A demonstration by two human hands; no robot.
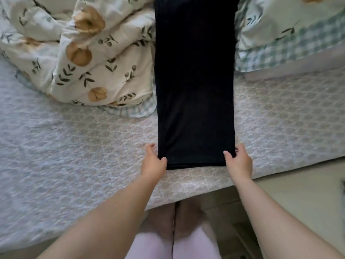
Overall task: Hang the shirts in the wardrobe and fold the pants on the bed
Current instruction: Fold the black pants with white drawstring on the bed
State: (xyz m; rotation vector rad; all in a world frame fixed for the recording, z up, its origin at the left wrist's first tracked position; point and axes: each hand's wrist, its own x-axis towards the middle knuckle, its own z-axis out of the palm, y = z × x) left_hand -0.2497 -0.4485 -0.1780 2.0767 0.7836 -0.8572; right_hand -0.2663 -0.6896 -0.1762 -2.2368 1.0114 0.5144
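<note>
Both our hands pinch the near corners of the long black fabric pants [195, 86], left hand [153, 161] and right hand [239, 161], laid flat on the white quilted bed [74, 146] beside a floral duvet [84, 53].

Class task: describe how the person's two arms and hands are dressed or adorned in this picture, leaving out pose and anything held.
Both forearms are bare, with no sleeves in view. The left hand and right hand wear no gloves; no rings, watch or bracelets are visible. The fingers show short, unpainted-looking nails.
</note>
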